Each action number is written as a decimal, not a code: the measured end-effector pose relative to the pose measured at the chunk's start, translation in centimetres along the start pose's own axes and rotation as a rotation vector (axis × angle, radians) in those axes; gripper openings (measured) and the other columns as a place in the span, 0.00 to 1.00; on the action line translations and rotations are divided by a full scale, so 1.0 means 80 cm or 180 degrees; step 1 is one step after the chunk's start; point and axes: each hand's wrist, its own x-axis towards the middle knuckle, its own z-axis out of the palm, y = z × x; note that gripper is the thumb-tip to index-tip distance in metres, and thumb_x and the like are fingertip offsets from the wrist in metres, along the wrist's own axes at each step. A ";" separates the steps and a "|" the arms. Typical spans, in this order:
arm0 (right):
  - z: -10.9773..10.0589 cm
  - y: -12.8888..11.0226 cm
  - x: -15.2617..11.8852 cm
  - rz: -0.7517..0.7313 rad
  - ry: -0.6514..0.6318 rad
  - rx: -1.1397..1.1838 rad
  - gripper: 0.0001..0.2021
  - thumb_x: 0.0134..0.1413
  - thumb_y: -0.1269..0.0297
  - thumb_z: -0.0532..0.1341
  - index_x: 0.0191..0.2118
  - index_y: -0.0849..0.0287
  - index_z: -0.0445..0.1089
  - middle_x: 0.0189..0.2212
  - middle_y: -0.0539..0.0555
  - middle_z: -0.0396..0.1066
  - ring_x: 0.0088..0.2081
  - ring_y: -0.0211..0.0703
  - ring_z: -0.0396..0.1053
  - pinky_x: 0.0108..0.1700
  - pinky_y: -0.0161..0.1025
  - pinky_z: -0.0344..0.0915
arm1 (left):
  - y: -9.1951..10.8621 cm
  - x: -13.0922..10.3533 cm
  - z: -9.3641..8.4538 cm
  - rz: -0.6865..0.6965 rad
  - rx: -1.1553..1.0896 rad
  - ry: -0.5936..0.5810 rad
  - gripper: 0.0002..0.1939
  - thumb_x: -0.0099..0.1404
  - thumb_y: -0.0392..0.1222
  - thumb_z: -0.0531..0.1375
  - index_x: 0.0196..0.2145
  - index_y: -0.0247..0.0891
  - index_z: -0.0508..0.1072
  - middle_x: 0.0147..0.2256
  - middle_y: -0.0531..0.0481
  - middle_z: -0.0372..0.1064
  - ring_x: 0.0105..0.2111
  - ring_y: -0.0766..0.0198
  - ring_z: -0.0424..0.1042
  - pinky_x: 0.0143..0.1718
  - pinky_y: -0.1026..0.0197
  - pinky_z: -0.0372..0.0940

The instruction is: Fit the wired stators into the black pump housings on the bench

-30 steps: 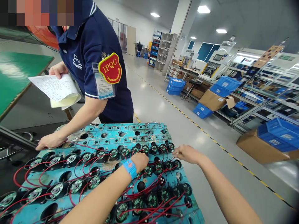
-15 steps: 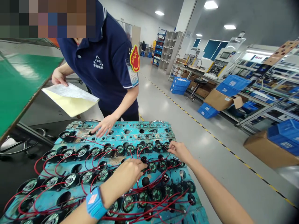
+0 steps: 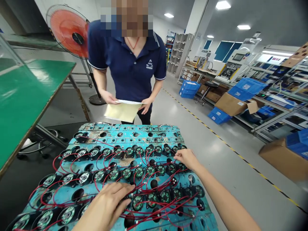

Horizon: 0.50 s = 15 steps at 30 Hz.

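A worn blue fixture plate holds rows of small round black motors with green circuit boards, each trailing red wires. My left hand lies palm down over the nearer rows, fingers stretched and thumb apart, above the wires beside a motor. At the right end of the rows, my right hand is closed in a pinch, with red wire running up to its fingertips. The exact bit between the fingertips is mostly hidden.
Across the plate stands a co-worker in a navy shirt, holding a paper sheet in both hands. A green table is at left, with a red fan behind it. Blue crates and cardboard boxes line the right side.
My left hand has moved back toward me and left, away from the middle row. My right hand stays pinched near the same spot. The co-worker has straightened and drawn a hand off the plate.
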 end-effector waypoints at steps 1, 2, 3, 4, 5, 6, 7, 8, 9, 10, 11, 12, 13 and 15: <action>0.003 -0.002 0.001 0.0049 0.0025 -0.0141 0.05 0.56 0.62 0.67 0.31 0.55 0.78 0.27 0.50 0.77 0.31 0.41 0.73 0.34 0.34 0.62 | 0.000 -0.009 -0.001 0.0006 0.0047 0.0076 0.15 0.72 0.48 0.57 0.55 0.51 0.73 0.46 0.52 0.80 0.43 0.57 0.80 0.44 0.57 0.76; 0.006 -0.003 0.002 0.0091 0.0053 -0.0281 0.05 0.57 0.62 0.67 0.31 0.55 0.78 0.28 0.51 0.78 0.32 0.43 0.74 0.35 0.35 0.62 | 0.000 -0.017 -0.002 0.0005 0.0098 0.0137 0.16 0.71 0.49 0.57 0.55 0.52 0.73 0.46 0.53 0.80 0.43 0.58 0.80 0.43 0.58 0.76; 0.008 -0.005 0.002 0.0119 0.0081 -0.0412 0.05 0.58 0.63 0.67 0.31 0.56 0.78 0.29 0.53 0.78 0.34 0.44 0.75 0.36 0.35 0.62 | 0.000 -0.024 -0.004 0.0001 0.0149 0.0194 0.16 0.71 0.50 0.58 0.55 0.52 0.72 0.45 0.54 0.80 0.42 0.58 0.80 0.42 0.59 0.76; 0.008 -0.007 0.003 0.0133 0.0098 -0.0526 0.05 0.58 0.63 0.66 0.32 0.56 0.78 0.31 0.54 0.79 0.36 0.45 0.75 0.37 0.36 0.62 | 0.001 -0.029 -0.006 -0.0010 0.0193 0.0242 0.16 0.71 0.50 0.58 0.55 0.53 0.72 0.44 0.54 0.80 0.41 0.59 0.81 0.41 0.60 0.77; 0.008 -0.008 0.003 0.0134 0.0104 -0.0619 0.05 0.59 0.62 0.66 0.34 0.56 0.78 0.33 0.54 0.79 0.38 0.46 0.75 0.38 0.36 0.62 | 0.002 -0.033 -0.008 -0.0019 0.0231 0.0293 0.16 0.71 0.50 0.58 0.54 0.52 0.73 0.44 0.55 0.80 0.41 0.59 0.81 0.41 0.60 0.77; 0.008 -0.009 0.003 0.0128 0.0093 -0.0693 0.05 0.60 0.61 0.65 0.35 0.55 0.78 0.33 0.54 0.79 0.38 0.46 0.75 0.38 0.36 0.62 | 0.003 -0.036 -0.010 -0.0031 0.0258 0.0331 0.15 0.71 0.50 0.58 0.54 0.52 0.73 0.43 0.55 0.81 0.41 0.59 0.81 0.41 0.60 0.77; 0.007 -0.010 0.003 0.0119 0.0067 -0.0754 0.06 0.60 0.60 0.66 0.37 0.54 0.78 0.34 0.53 0.80 0.38 0.45 0.76 0.38 0.35 0.62 | 0.003 -0.038 -0.011 -0.0043 0.0276 0.0362 0.15 0.71 0.50 0.58 0.53 0.52 0.74 0.43 0.55 0.81 0.40 0.59 0.81 0.41 0.61 0.77; 0.006 -0.011 0.003 0.0114 0.0030 -0.0809 0.06 0.60 0.59 0.66 0.38 0.53 0.78 0.33 0.52 0.80 0.38 0.44 0.76 0.37 0.34 0.63 | 0.004 -0.041 -0.011 -0.0045 0.0282 0.0384 0.14 0.70 0.50 0.58 0.52 0.52 0.74 0.43 0.55 0.81 0.40 0.59 0.81 0.41 0.61 0.77; 0.005 -0.012 0.004 0.0113 -0.0012 -0.0866 0.06 0.59 0.58 0.67 0.39 0.52 0.79 0.33 0.52 0.80 0.38 0.44 0.76 0.37 0.34 0.63 | 0.004 -0.043 -0.010 -0.0061 0.0280 0.0389 0.14 0.70 0.50 0.59 0.52 0.52 0.74 0.43 0.55 0.81 0.40 0.59 0.81 0.41 0.61 0.77; 0.004 -0.013 0.004 0.0117 -0.0050 -0.0930 0.06 0.58 0.58 0.67 0.38 0.52 0.79 0.33 0.52 0.80 0.38 0.44 0.76 0.37 0.34 0.63 | 0.004 -0.045 -0.009 -0.0087 0.0266 0.0386 0.14 0.70 0.50 0.59 0.53 0.52 0.74 0.43 0.55 0.81 0.41 0.59 0.81 0.41 0.61 0.77; 0.004 -0.014 0.005 0.0125 -0.0080 -0.1003 0.06 0.58 0.58 0.67 0.38 0.52 0.79 0.33 0.52 0.80 0.38 0.45 0.76 0.37 0.34 0.63 | 0.004 -0.048 -0.007 -0.0098 0.0245 0.0390 0.15 0.70 0.50 0.59 0.53 0.52 0.73 0.44 0.55 0.81 0.42 0.59 0.81 0.41 0.62 0.77; 0.005 -0.016 0.005 0.0138 -0.0098 -0.1081 0.05 0.58 0.59 0.67 0.37 0.52 0.79 0.34 0.54 0.80 0.39 0.47 0.76 0.38 0.35 0.63 | 0.003 -0.051 -0.005 -0.0103 0.0222 0.0388 0.16 0.70 0.51 0.59 0.54 0.52 0.73 0.45 0.55 0.80 0.43 0.60 0.81 0.42 0.62 0.76; 0.005 -0.018 0.006 0.0150 -0.0107 -0.1156 0.05 0.58 0.59 0.67 0.37 0.53 0.79 0.35 0.55 0.80 0.41 0.49 0.77 0.39 0.37 0.64 | 0.003 -0.053 -0.003 -0.0100 0.0205 0.0382 0.17 0.70 0.51 0.60 0.55 0.52 0.72 0.46 0.55 0.80 0.43 0.60 0.80 0.43 0.63 0.76; 0.007 -0.023 0.007 0.0165 -0.0133 -0.1276 0.06 0.59 0.61 0.66 0.37 0.55 0.79 0.36 0.59 0.80 0.42 0.53 0.76 0.41 0.39 0.64 | 0.002 -0.057 -0.001 -0.0089 0.0212 0.0374 0.18 0.69 0.51 0.61 0.56 0.52 0.71 0.46 0.56 0.80 0.44 0.61 0.80 0.44 0.64 0.76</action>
